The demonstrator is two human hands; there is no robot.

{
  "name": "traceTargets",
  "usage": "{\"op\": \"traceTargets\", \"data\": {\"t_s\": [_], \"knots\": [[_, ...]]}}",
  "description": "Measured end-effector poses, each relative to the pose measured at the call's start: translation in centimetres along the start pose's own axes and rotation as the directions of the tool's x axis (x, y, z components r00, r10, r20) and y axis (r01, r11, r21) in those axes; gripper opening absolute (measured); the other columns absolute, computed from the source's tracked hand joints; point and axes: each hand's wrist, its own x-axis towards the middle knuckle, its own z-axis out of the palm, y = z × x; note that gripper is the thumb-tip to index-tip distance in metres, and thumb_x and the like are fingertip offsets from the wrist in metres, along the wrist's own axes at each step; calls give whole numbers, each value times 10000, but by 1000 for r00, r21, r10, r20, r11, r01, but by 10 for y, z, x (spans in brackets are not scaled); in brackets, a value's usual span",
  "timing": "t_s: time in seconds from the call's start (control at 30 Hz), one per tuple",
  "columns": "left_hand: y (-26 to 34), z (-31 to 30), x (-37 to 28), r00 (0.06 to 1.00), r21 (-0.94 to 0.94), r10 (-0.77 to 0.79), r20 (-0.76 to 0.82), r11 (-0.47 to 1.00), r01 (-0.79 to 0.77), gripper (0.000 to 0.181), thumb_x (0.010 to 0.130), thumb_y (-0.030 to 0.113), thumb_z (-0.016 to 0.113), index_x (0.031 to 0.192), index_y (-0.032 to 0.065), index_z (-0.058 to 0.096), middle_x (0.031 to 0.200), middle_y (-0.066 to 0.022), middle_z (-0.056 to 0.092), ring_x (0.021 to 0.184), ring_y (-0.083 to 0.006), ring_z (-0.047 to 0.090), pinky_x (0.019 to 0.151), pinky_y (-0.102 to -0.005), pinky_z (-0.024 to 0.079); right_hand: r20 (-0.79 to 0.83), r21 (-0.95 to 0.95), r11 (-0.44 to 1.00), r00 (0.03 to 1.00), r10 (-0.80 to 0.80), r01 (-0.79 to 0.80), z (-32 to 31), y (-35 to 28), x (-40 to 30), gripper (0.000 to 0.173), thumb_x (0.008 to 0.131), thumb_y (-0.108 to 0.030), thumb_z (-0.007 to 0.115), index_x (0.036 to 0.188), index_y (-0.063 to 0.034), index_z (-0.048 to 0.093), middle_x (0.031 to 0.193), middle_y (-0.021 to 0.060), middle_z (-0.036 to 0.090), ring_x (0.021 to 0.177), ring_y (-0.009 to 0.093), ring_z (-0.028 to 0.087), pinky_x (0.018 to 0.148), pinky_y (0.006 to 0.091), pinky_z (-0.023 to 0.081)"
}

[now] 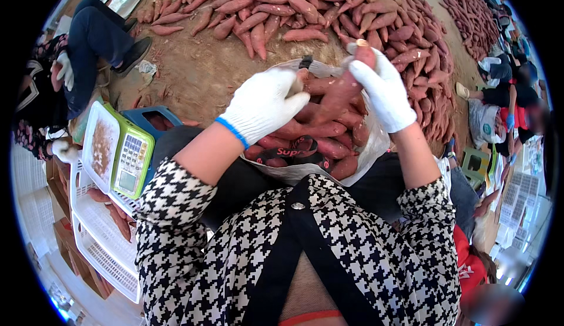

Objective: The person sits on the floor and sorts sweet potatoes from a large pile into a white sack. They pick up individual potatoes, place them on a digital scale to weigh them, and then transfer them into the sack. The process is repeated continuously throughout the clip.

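My right hand, in a white knit glove, grips a reddish sweet potato by its upper end, over a white woven sack that stands open between my knees. More sweet potatoes fill the sack, and a black strap with red lettering lies across them. My left hand, gloved in white with a blue cuff, is at the left side of the sack's mouth, its thumb and fingers curved beside a sweet potato tip. Blur and the glove hide whether it holds that tip.
Loose sweet potatoes are heaped on the dirt floor ahead and to the right. At the left stand a green digital scale, a blue plastic stool and white plastic baskets. A co-worker's legs are beyond; other people sit at the right.
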Motion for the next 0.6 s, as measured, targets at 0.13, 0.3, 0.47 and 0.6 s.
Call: {"op": "traceTargets", "data": {"t_s": [0.13, 0.3, 0.47, 0.6], "knots": [[7, 10, -37, 823, 280, -155, 546, 960, -6, 431, 855, 455, 662, 972, 43, 713, 938, -177, 717, 916, -363, 692, 827, -466, 545, -22, 16, 992, 992, 125, -124, -29, 4, -20, 546, 957, -265, 639, 1393, 34, 502, 1153, 96, 648, 1076, 169, 603, 993, 314, 461], [5, 55, -69, 858, 273, -75, 508, 959, -78, 579, 841, 417, 705, 1236, 25, 545, 1047, -218, 673, 966, -378, 679, 821, -483, 543, 42, -201, 973, 992, 121, -110, -35, 16, -35, 531, 939, -232, 662, 1382, 20, 514, 1166, 85, 644, 1093, 164, 594, 1005, 310, 449], [-6, 75, -73, 563, 102, 48, 825, 968, -231, 332, 796, 165, 668, 1105, 46, 642, 919, -240, 690, 920, -412, 683, 805, -496, 539, 472, -486, 856, 877, 86, 178, -10, 10, -42, 528, 907, -247, 666, 1376, -44, 530, 1185, 127, 650, 1111, 221, 612, 998, 341, 465], [-4, 70, -76, 491, -24, 169, 855, 957, -288, 178, 771, 84, 650, 940, 39, 685, 892, -223, 695, 912, -419, 679, 792, -481, 541, 586, -531, 782, 808, 60, 327, -5, 32, -46, 593, 901, -348, 646, 1406, -67, 513, 1305, 191, 603, 1218, 319, 578, 1045, 386, 440]]}}
